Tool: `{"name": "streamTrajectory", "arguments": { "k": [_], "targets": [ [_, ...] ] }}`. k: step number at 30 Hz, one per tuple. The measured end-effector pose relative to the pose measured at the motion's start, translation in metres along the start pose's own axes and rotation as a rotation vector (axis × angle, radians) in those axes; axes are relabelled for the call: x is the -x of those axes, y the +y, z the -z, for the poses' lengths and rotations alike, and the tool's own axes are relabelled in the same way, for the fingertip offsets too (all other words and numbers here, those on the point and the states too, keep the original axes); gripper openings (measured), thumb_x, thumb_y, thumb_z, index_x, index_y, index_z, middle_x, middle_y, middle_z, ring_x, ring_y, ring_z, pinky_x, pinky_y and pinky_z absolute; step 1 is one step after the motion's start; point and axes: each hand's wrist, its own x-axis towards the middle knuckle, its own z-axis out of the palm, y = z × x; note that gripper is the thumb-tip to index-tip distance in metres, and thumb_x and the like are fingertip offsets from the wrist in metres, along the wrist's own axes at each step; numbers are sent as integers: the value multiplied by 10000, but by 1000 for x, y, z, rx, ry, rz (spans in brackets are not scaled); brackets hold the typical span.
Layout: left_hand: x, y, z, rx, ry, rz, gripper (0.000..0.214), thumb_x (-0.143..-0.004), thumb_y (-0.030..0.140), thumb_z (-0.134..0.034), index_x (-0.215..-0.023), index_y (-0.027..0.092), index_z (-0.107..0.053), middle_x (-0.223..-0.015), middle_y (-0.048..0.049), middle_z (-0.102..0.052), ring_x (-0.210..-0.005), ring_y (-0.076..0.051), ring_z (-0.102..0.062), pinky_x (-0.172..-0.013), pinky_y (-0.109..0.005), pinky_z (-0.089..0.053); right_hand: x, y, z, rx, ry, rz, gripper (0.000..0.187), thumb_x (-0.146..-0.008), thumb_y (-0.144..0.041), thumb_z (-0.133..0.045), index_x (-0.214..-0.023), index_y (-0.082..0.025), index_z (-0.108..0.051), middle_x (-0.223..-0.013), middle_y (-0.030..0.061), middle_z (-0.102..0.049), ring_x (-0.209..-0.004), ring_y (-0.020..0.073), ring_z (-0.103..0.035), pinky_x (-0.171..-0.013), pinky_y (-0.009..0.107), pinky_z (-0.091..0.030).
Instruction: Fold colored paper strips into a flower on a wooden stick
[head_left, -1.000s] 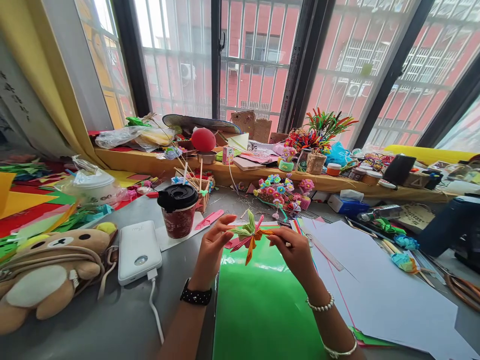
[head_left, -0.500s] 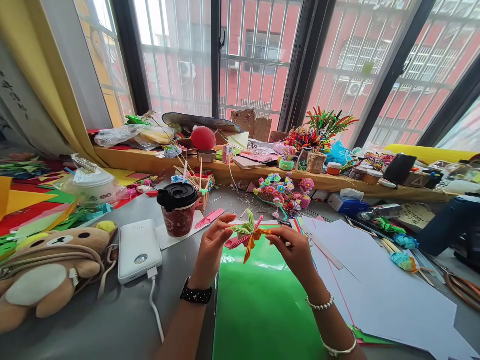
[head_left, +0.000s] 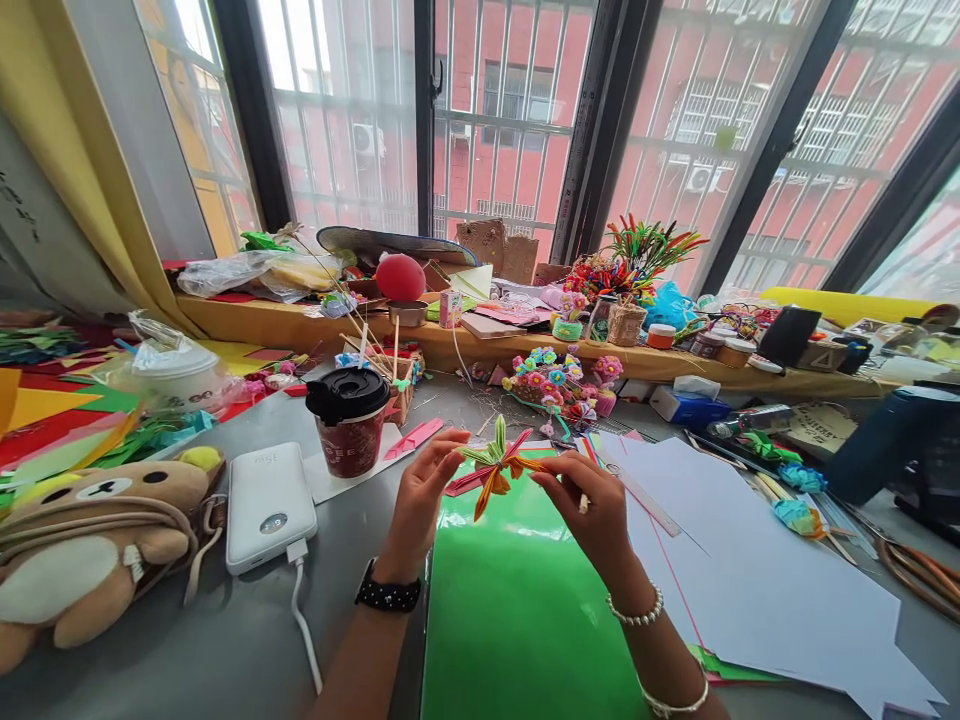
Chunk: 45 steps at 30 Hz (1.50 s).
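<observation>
Between my two hands I hold up a small folded paper piece (head_left: 495,467) with green, orange and pink pleated wings. My left hand (head_left: 420,495), a black watch on its wrist, pinches the piece's left side. My right hand (head_left: 589,505), with bead bracelets, pinches the right side and also grips a thin wooden stick. Both hands hover over a glossy green sheet (head_left: 517,610) lying on the grey table.
A red coffee cup with black lid (head_left: 348,420), a white power bank (head_left: 268,505) with cable and a bear plush (head_left: 90,540) lie to the left. White paper sheets (head_left: 757,580) lie to the right. Paper flowers (head_left: 559,385) and craft clutter fill the windowsill.
The camera view shifted slightly; my hands and the folded piece stay together, with the piece tilted a little lower on its left side.
</observation>
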Motion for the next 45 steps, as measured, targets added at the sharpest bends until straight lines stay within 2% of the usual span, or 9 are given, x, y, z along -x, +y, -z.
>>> {"name": "streamTrajectory", "arguments": {
  "k": [4,7,10,12,17,22,29,34,45],
  "targets": [
    [6,6,-3,-268,59,-222,451,-732,555,-445,-983,222,-614,-1081,-79,-558,-1024,-241,-487,-845,-349,-383,2,6,-4,93,68,45,111,-810,-241,-516,-774,-197,-612,-675,27,-620,-548,116,-541,-498,231,-434],
    [15,9,-9,-563,32,-479,371,-667,407,-621,-1005,255,-606,-1079,-60,-570,-1063,-251,-459,-950,-365,-294,5,10,-8,176,88,90,108,-810,-236,-518,-773,-189,-608,-671,38,-617,-585,130,-562,-540,242,-445],
    [21,5,-15,-770,-110,-574,424,-614,280,-696,-1026,301,-600,-1074,-51,-590,-1029,-255,-492,-952,-366,-284,6,11,-11,206,58,88,116,-810,-235,-511,-769,-182,-606,-649,39,-607,-585,136,-561,-548,246,-442],
    [22,-1,-18,-822,-152,-551,442,-631,264,-683,-1058,308,-580,-1115,-59,-572,-1042,-260,-491,-953,-379,-281,6,10,-12,197,44,62,130,-810,-242,-504,-743,-182,-598,-625,30,-593,-556,127,-543,-527,239,-428],
    [16,-4,-18,-691,-60,-443,596,-628,272,-684,-1179,279,-456,-1188,-72,-515,-1103,-251,-453,-950,-399,-309,3,8,-10,155,59,-49,172,-813,-258,-478,-687,-176,-561,-624,24,-577,-538,119,-522,-498,227,-410],
    [12,3,-16,-562,-144,-345,375,-591,259,-706,-952,245,-605,-1101,-61,-585,-1136,-266,-425,-984,-429,-265,2,10,-9,102,31,-120,193,-814,-273,-463,-667,-177,-543,-634,23,-573,-555,122,-518,-490,217,-412],
    [14,1,-17,-457,-205,-90,296,-626,288,-671,-900,201,-597,-867,-52,-644,-812,-211,-595,-762,-339,-456,0,11,-7,106,-4,-129,223,-819,-298,-471,-651,-176,-550,-599,8,-556,-541,115,-500,-489,214,-397],
    [13,1,-17,-346,-179,35,253,-641,299,-659,-854,181,-590,-791,-39,-653,-736,-193,-618,-709,-299,-473,-3,11,-5,25,-42,-183,187,-784,-338,-531,-884,-184,-567,-749,26,-548,-593,121,-512,-417,194,-402],
    [12,4,-15,-373,-242,-2,275,-683,296,-623,-932,187,-583,-923,-62,-635,-873,-219,-591,-794,-331,-444,-3,9,-5,-92,-52,-191,84,-778,-258,-531,-806,-188,-568,-814,41,-517,-696,132,-541,-466,183,-465]
  ]
}}
